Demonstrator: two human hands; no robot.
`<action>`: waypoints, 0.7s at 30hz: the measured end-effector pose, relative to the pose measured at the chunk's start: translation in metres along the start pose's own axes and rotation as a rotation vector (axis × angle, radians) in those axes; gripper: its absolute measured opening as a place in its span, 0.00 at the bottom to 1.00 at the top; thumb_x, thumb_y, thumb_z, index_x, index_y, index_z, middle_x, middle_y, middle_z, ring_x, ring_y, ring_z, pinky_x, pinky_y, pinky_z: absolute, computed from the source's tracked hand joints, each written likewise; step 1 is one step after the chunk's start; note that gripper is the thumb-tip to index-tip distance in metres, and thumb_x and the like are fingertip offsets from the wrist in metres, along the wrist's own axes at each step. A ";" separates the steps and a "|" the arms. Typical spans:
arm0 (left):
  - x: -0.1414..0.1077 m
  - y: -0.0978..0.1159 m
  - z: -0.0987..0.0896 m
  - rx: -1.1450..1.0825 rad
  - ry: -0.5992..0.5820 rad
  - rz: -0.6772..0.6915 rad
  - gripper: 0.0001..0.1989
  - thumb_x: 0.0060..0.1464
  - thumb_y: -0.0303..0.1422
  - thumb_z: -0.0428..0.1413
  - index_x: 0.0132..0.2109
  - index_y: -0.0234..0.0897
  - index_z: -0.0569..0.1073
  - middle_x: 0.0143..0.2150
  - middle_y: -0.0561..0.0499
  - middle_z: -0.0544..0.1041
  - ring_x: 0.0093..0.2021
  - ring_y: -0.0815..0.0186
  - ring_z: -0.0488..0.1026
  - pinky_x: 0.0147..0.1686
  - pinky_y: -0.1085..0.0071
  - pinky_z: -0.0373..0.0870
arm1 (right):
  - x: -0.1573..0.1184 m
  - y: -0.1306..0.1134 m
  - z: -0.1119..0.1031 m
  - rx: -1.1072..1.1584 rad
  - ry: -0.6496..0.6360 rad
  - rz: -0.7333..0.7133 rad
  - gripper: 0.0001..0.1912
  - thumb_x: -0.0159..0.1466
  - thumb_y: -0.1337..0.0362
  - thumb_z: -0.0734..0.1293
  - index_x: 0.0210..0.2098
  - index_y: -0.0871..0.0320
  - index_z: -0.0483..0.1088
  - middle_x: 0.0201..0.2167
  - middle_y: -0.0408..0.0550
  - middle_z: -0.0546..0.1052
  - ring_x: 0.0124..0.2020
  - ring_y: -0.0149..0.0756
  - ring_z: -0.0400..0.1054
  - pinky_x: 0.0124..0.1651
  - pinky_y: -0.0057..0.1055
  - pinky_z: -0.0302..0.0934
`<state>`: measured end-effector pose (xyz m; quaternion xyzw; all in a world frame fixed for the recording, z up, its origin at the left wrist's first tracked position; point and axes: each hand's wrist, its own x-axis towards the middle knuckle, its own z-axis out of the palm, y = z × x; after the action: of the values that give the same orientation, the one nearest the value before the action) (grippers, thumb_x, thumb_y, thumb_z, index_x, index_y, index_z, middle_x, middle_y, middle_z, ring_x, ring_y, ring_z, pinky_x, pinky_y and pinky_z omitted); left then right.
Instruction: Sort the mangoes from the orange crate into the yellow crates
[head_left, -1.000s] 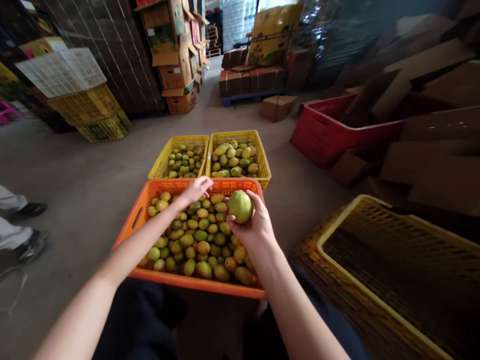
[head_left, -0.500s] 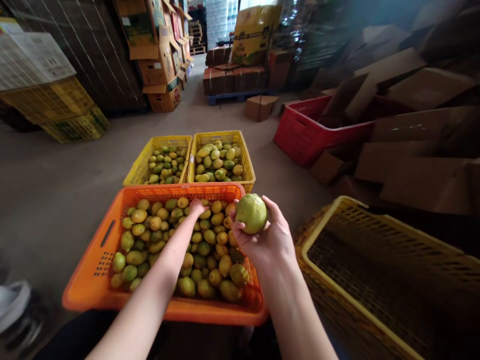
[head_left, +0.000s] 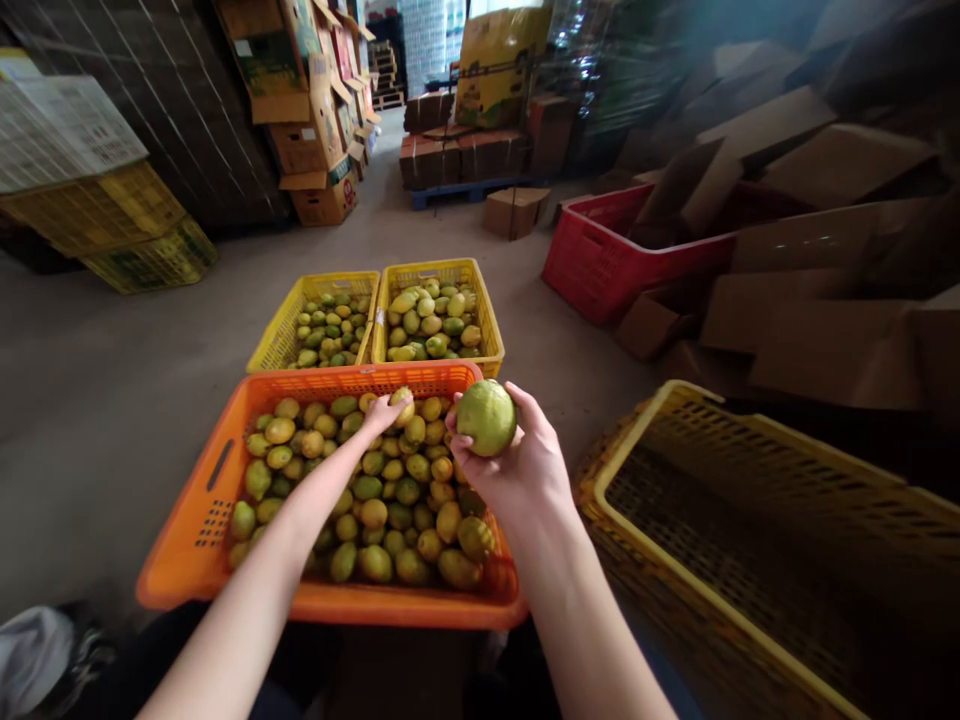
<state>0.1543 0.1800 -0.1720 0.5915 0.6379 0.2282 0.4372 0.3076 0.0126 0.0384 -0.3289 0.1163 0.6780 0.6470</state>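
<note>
Small green and yellow fruit (head_left: 375,513) lies heaped in an orange crate (head_left: 397,605) left of the lower centre of the frame. From the left edge, a stack of white and yellow crates (head_left: 112,205) stands in the upper left, and a pale trouser leg (head_left: 34,650) shows in the lower left corner. Just behind the orange crate stand two yellow crates side by side, the left one (head_left: 281,320) and the right one (head_left: 487,315) both holding fruit. Near the centre, over the heap, the left hand (head_left: 388,411) has its fingers closed round a yellowish fruit (head_left: 405,400). Further right, the right hand (head_left: 517,460) is cupped, palm up and half open, thumb and fingers curved round a larger round green fruit (head_left: 486,418). In the right half, a red crate (head_left: 607,265) contains cardboard, and another yellow crate (head_left: 750,445) fills the lower right, near the right forearm.
</note>
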 end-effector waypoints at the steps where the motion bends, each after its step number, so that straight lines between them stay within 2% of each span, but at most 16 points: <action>1: -0.008 0.006 -0.007 -0.054 -0.041 -0.003 0.21 0.51 0.47 0.53 0.40 0.31 0.72 0.41 0.39 0.77 0.49 0.55 0.70 0.44 0.68 0.66 | 0.000 0.000 0.000 -0.002 0.004 0.005 0.08 0.57 0.61 0.63 0.35 0.57 0.68 0.24 0.46 0.74 0.24 0.34 0.68 0.17 0.21 0.56; 3: -0.028 0.019 -0.025 -0.155 -0.122 0.000 0.27 0.57 0.51 0.42 0.43 0.32 0.73 0.37 0.42 0.78 0.41 0.60 0.73 0.39 0.68 0.69 | 0.000 0.000 0.001 -0.003 0.003 0.006 0.07 0.57 0.61 0.63 0.34 0.57 0.67 0.22 0.45 0.73 0.24 0.34 0.68 0.17 0.21 0.55; 5: -0.054 0.034 -0.047 -0.349 -0.256 -0.040 0.33 0.58 0.52 0.34 0.44 0.31 0.72 0.32 0.43 0.77 0.32 0.64 0.74 0.34 0.69 0.70 | 0.000 0.002 0.001 -0.005 -0.017 -0.003 0.07 0.58 0.60 0.62 0.33 0.57 0.67 0.22 0.45 0.73 0.23 0.34 0.68 0.17 0.21 0.55; 7: -0.084 0.049 -0.073 -0.675 -0.442 -0.156 0.34 0.57 0.54 0.35 0.42 0.28 0.73 0.27 0.43 0.75 0.25 0.65 0.72 0.29 0.69 0.70 | -0.002 0.008 0.001 -0.012 -0.037 -0.011 0.08 0.58 0.59 0.61 0.32 0.58 0.67 0.22 0.46 0.74 0.23 0.34 0.68 0.17 0.21 0.55; 9: -0.114 0.061 -0.097 -0.966 -0.531 -0.243 0.31 0.57 0.53 0.40 0.41 0.27 0.72 0.27 0.42 0.75 0.23 0.66 0.71 0.26 0.69 0.70 | -0.005 0.017 0.000 -0.038 -0.059 0.022 0.10 0.59 0.59 0.61 0.32 0.59 0.67 0.22 0.46 0.74 0.22 0.33 0.67 0.16 0.20 0.55; 11: -0.141 0.070 -0.117 -1.183 -0.501 -0.257 0.28 0.57 0.51 0.45 0.44 0.28 0.72 0.33 0.41 0.77 0.25 0.66 0.72 0.27 0.69 0.71 | -0.009 0.028 -0.001 -0.086 -0.101 0.103 0.10 0.59 0.59 0.61 0.31 0.60 0.67 0.23 0.48 0.75 0.21 0.33 0.67 0.16 0.21 0.54; 14: -0.170 0.076 -0.132 -1.463 -0.367 -0.250 0.25 0.55 0.49 0.50 0.52 0.36 0.69 0.40 0.44 0.76 0.31 0.67 0.74 0.28 0.73 0.73 | -0.013 0.046 -0.002 -0.170 -0.154 0.196 0.10 0.58 0.59 0.62 0.31 0.61 0.67 0.23 0.49 0.75 0.20 0.33 0.68 0.16 0.22 0.54; 17: -0.185 0.072 -0.134 -1.652 -0.245 -0.242 0.23 0.54 0.46 0.52 0.54 0.40 0.68 0.42 0.46 0.76 0.37 0.66 0.75 0.30 0.74 0.74 | -0.015 0.061 -0.004 -0.234 -0.139 0.228 0.11 0.59 0.58 0.61 0.32 0.61 0.67 0.22 0.48 0.74 0.19 0.32 0.68 0.16 0.21 0.54; 21: -0.191 0.051 -0.126 -1.815 -0.163 -0.304 0.18 0.56 0.43 0.51 0.50 0.39 0.69 0.36 0.48 0.76 0.35 0.67 0.75 0.33 0.72 0.75 | -0.013 0.074 -0.008 -0.302 -0.115 0.261 0.11 0.60 0.58 0.61 0.31 0.60 0.66 0.20 0.47 0.74 0.19 0.33 0.68 0.16 0.21 0.53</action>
<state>0.0620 0.0360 -0.0111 -0.0540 0.2525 0.5386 0.8020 0.2389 -0.0122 0.0202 -0.3652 0.0178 0.7834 0.5027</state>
